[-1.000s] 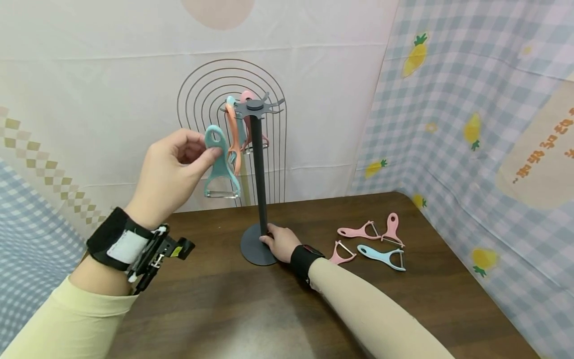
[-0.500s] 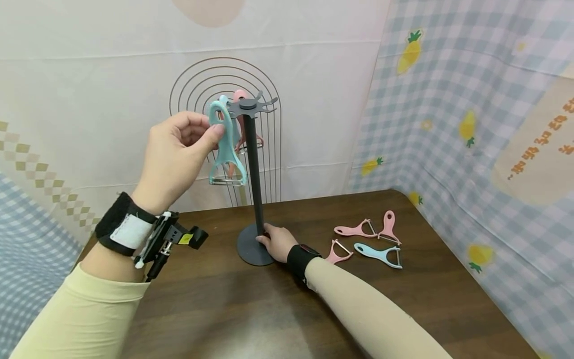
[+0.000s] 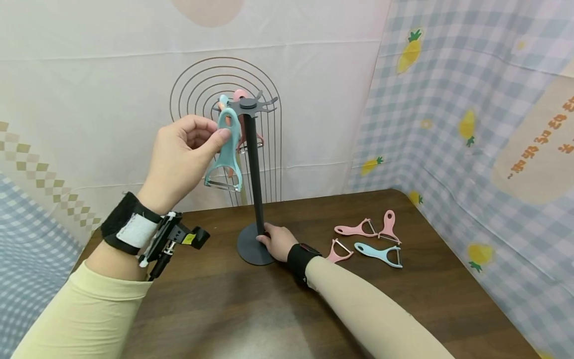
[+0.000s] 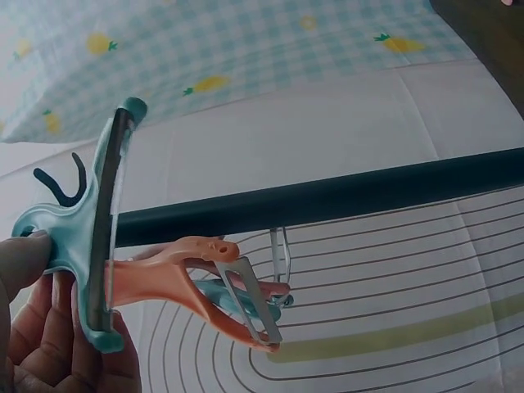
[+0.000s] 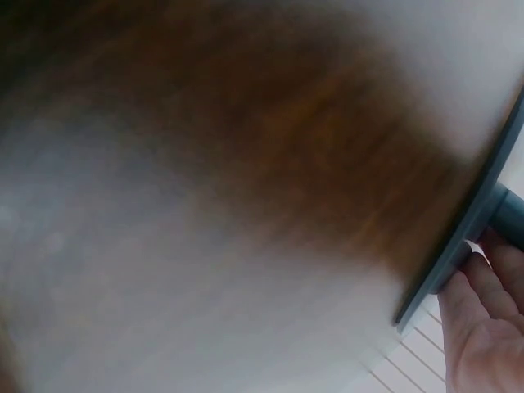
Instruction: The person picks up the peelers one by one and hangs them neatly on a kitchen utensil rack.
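A teal Y-shaped peeler (image 3: pixel 229 152) hangs blade-down from the thumb and fingertips of my left hand (image 3: pixel 177 157). Its holed end overlaps the hooks of the dark grey hanging stand (image 3: pixel 253 169) in the head view. Low on that stand, my right hand (image 3: pixel 281 243) grips the foot of the post, just over the round base (image 3: pixel 250 253); the right wrist view has its fingers (image 5: pixel 487 286) at the post. An orange peeler (image 4: pixel 160 282), a pink peeler (image 3: pixel 240 93) and a light blue one (image 3: pixel 223 99) hang on the hooks, partly hidden behind the teal peeler.
Right of the stand on the brown table (image 3: pixel 215 309) lie a light blue peeler (image 3: pixel 374 253) and pink peelers, one (image 3: pixel 354 230) close to another (image 3: pixel 389 227). A third pink peeler (image 3: pixel 337 253) is partly covered by my right wrist. Cloth (image 3: pixel 323 149) hangs behind the table.
My left hand has carried the teal peeler up and right to the stand's hooks, then slightly down and further right. My right hand has stayed at the stand's foot.
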`<action>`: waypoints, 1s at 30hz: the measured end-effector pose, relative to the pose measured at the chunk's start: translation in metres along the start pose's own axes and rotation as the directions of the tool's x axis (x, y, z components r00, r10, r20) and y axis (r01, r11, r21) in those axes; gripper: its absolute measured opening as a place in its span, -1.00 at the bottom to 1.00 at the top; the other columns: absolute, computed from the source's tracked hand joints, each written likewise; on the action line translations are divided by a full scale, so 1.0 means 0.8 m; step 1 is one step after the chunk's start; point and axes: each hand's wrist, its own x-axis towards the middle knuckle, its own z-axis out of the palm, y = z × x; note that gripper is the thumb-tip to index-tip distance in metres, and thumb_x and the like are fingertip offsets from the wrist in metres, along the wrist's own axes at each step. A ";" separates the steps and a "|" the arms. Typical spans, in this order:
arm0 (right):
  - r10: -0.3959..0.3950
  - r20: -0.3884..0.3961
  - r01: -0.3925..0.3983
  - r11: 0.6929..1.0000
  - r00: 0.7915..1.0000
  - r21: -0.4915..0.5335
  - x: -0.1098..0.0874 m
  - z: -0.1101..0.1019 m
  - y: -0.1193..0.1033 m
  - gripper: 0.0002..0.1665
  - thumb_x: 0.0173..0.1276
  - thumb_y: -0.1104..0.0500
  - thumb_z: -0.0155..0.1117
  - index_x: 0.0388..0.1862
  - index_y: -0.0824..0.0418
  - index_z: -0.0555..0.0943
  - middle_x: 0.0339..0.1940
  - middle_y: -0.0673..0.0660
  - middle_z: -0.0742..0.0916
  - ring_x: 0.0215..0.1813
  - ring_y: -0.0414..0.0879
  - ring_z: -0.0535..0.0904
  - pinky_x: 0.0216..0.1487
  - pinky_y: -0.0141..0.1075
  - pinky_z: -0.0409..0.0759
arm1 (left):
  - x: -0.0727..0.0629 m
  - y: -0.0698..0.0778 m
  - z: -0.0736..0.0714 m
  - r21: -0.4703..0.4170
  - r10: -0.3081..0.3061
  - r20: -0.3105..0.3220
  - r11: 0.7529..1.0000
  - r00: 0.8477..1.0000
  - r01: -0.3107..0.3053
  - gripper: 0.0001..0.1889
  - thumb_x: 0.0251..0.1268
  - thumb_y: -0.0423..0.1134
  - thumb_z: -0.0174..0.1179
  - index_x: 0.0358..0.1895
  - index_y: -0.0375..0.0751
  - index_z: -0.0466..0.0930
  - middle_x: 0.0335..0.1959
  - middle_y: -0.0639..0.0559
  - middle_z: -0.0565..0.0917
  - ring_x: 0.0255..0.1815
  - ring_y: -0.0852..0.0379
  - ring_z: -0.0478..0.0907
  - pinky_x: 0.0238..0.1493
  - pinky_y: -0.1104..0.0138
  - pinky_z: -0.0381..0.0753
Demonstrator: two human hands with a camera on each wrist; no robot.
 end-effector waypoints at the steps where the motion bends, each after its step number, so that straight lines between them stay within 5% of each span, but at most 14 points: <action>1: 0.000 0.001 0.000 1.000 1.000 0.001 0.001 0.000 0.001 -0.59 0.48 0.04 0.12 0.17 0.26 0.53 -0.10 0.16 0.72 -0.06 -0.04 0.65 -0.05 -0.22 0.60 | 0.000 -0.001 0.000 0.003 0.001 0.002 1.000 1.000 -0.001 -0.72 0.32 -0.06 0.26 -0.16 -0.23 0.64 -0.38 -0.01 0.70 -0.45 0.10 0.54 -0.44 0.44 0.46; 7: 0.013 0.007 -0.013 1.000 1.000 0.008 0.007 0.006 0.010 -0.61 0.48 0.01 0.12 0.13 0.22 0.54 -0.13 0.12 0.72 -0.09 -0.09 0.65 -0.08 -0.25 0.59 | -0.005 -0.007 -0.002 0.001 -0.013 0.043 1.000 0.999 0.013 -0.72 0.32 -0.05 0.25 -0.13 -0.19 0.64 -0.37 0.00 0.70 -0.42 0.09 0.54 -0.44 0.42 0.44; 13: 0.056 0.069 -0.057 0.998 0.996 0.013 0.009 -0.001 0.016 -0.38 0.50 -0.06 0.08 0.37 0.29 0.39 0.14 0.22 0.64 0.17 0.02 0.56 0.16 -0.16 0.51 | -0.016 -0.018 -0.003 -0.009 -0.028 0.063 1.000 0.998 0.029 -0.74 0.34 -0.05 0.23 -0.11 -0.16 0.65 -0.33 -0.01 0.71 -0.38 0.14 0.56 -0.45 0.40 0.42; 16: 0.060 0.093 -0.063 0.998 0.994 0.029 0.006 -0.012 0.019 -0.42 0.50 -0.05 0.08 0.34 0.27 0.42 0.13 0.19 0.64 0.16 -0.01 0.56 0.15 -0.17 0.51 | -0.024 -0.030 0.000 -0.021 -0.040 0.053 0.999 0.998 0.041 -0.75 0.38 -0.08 0.20 -0.10 -0.19 0.64 -0.31 -0.04 0.70 -0.35 0.16 0.59 -0.40 0.42 0.48; 23: 0.028 0.060 -0.029 1.000 0.998 0.004 -0.011 -0.075 0.042 -0.59 0.47 0.10 0.16 0.23 0.22 0.50 0.11 0.15 0.65 0.13 -0.01 0.57 0.15 -0.12 0.50 | -0.063 -0.074 0.013 -0.036 -0.087 0.045 0.995 0.995 0.089 -0.76 0.42 -0.10 0.15 -0.12 -0.21 0.62 -0.31 -0.02 0.67 -0.33 0.15 0.56 -0.36 0.44 0.49; 27: 0.030 0.054 -0.024 0.994 0.998 -0.109 -0.024 -0.121 0.079 -0.56 0.47 0.16 0.16 0.27 0.24 0.47 0.12 0.22 0.64 0.03 0.06 0.60 0.06 -0.04 0.52 | -0.088 -0.105 0.028 -0.013 -0.129 0.075 0.991 0.989 0.131 -0.75 0.41 -0.06 0.16 -0.15 -0.19 0.62 -0.34 0.01 0.65 -0.37 0.13 0.54 -0.40 0.41 0.50; 30: 0.052 0.070 -0.034 0.972 0.996 -0.233 -0.034 -0.149 0.109 -0.55 0.45 0.20 0.16 0.28 0.26 0.45 0.10 0.27 0.64 -0.01 0.10 0.61 0.02 0.00 0.53 | -0.104 -0.130 0.045 0.017 -0.190 0.149 0.982 0.970 0.190 -0.73 0.39 -0.05 0.18 -0.11 -0.21 0.60 -0.31 0.01 0.64 -0.33 0.11 0.56 -0.29 0.33 0.56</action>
